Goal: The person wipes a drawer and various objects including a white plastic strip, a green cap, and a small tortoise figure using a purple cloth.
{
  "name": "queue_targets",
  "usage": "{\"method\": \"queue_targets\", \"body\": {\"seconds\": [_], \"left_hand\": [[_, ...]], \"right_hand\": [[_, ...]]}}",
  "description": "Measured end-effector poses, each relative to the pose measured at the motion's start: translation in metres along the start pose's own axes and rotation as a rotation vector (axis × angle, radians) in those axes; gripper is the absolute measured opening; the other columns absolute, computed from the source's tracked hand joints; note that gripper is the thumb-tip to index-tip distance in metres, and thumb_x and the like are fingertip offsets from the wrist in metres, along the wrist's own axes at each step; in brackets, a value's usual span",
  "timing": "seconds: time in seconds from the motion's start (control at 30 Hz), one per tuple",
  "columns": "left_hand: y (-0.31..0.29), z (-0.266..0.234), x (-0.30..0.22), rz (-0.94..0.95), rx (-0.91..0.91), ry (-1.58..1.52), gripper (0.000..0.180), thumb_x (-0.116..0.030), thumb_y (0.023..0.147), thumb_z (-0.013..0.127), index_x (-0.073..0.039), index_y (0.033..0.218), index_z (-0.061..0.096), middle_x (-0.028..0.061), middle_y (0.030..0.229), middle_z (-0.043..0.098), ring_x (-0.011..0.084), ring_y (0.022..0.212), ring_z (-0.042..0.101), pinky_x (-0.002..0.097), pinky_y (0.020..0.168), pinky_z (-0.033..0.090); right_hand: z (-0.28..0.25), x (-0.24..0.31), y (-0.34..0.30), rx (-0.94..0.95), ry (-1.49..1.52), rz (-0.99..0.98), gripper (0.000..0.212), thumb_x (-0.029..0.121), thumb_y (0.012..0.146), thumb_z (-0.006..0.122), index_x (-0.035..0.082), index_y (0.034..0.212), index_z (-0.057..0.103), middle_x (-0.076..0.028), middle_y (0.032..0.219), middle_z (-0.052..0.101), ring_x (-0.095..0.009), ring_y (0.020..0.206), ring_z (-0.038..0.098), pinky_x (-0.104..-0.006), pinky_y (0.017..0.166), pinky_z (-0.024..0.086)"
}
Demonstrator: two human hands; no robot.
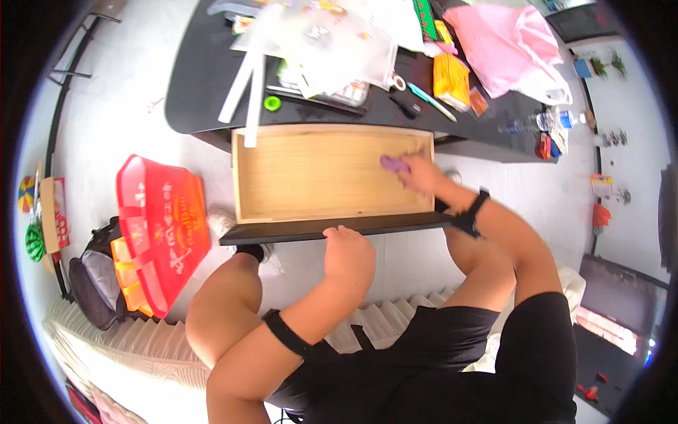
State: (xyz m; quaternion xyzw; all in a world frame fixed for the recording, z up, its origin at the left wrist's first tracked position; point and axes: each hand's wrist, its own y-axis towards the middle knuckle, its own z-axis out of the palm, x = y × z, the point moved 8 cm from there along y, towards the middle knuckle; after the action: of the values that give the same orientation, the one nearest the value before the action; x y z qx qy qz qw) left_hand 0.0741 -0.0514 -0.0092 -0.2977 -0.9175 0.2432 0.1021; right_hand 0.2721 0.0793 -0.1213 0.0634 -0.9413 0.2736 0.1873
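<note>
A pale wooden drawer (321, 131) with a black front panel (282, 232) stands pulled out from the black table. My left hand (349, 251) is closed on the top edge of that panel, its fingertips curled over near the middle. Over the right part of the drawer, my right hand (424, 174) pinches a small purple object (393, 165). Blur hides what kind of thing it is. The drawer's wooden bottom shows bare beneath it.
The black table (194, 92) carries plastic bags, a green tape roll (272, 103), a teal pen (431, 101), a yellow packet (450, 81), a pink bag (501, 46) and a clear bottle (526, 124). Beside my left leg stands a red shopping bag (159, 226).
</note>
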Motion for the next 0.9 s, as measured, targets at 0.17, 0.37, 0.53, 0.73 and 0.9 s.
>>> {"method": "queue_targets", "body": {"seconds": [0.17, 0.37, 0.53, 0.73, 0.9], "left_hand": [[-0.001, -0.058, 0.056, -0.035, -0.345, -0.515, 0.031, -0.035, 0.080, 0.064, -0.006, 0.089, 0.065, 0.0107, 0.080, 0.065, 0.0285, 0.078, 0.064, 0.0410, 0.071, 0.048], [-0.014, -0.071, 0.150, -0.392, -0.772, -0.677, 0.034, -0.029, 0.079, 0.066, -0.004, 0.101, 0.061, 0.0173, 0.094, 0.063, 0.0344, 0.085, 0.062, 0.0437, 0.079, 0.049], [0.018, -0.033, 0.206, -0.416, -0.904, -0.604, 0.047, -0.025, 0.079, 0.066, -0.004, 0.119, 0.053, 0.0208, 0.113, 0.057, 0.0373, 0.098, 0.057, 0.0438, 0.085, 0.047], [0.043, 0.023, 0.222, -0.852, -0.727, -1.871, 0.049, -0.016, 0.084, 0.062, -0.009, 0.130, 0.044, 0.0131, 0.109, 0.055, 0.0262, 0.103, 0.058, 0.0344, 0.076, 0.047], [0.060, 0.027, 0.214, -0.788, -0.672, -2.368, 0.031, -0.005, 0.082, 0.060, -0.005, 0.111, 0.050, 0.0091, 0.096, 0.055, 0.0199, 0.073, 0.055, 0.0323, 0.068, 0.047]], "right_hand": [[0.003, 0.092, -0.094, -0.069, 0.860, -0.074, 0.029, 0.011, 0.090, 0.052, -0.001, 0.116, 0.056, -0.010, 0.101, 0.063, -0.017, 0.090, 0.061, -0.0300, 0.079, 0.048], [0.008, 0.135, -0.110, 0.003, 1.509, 0.039, 0.030, 0.015, 0.093, 0.053, -0.003, 0.117, 0.056, -0.007, 0.108, 0.063, -0.014, 0.095, 0.060, -0.0278, 0.085, 0.047], [0.009, 0.128, -0.094, 0.035, 1.397, -0.044, 0.029, 0.018, 0.091, 0.056, -0.004, 0.109, 0.061, -0.008, 0.100, 0.065, -0.014, 0.089, 0.060, -0.0272, 0.081, 0.047], [-0.005, 0.119, -0.092, 0.116, 1.650, 0.049, 0.032, 0.021, 0.091, 0.055, -0.005, 0.109, 0.059, -0.010, 0.101, 0.065, -0.018, 0.091, 0.063, -0.0299, 0.083, 0.050], [-0.004, 0.111, -0.085, 0.040, 1.665, 0.124, 0.031, 0.018, 0.090, 0.055, -0.004, 0.110, 0.058, -0.010, 0.102, 0.065, -0.019, 0.088, 0.063, -0.0311, 0.079, 0.051]]}}
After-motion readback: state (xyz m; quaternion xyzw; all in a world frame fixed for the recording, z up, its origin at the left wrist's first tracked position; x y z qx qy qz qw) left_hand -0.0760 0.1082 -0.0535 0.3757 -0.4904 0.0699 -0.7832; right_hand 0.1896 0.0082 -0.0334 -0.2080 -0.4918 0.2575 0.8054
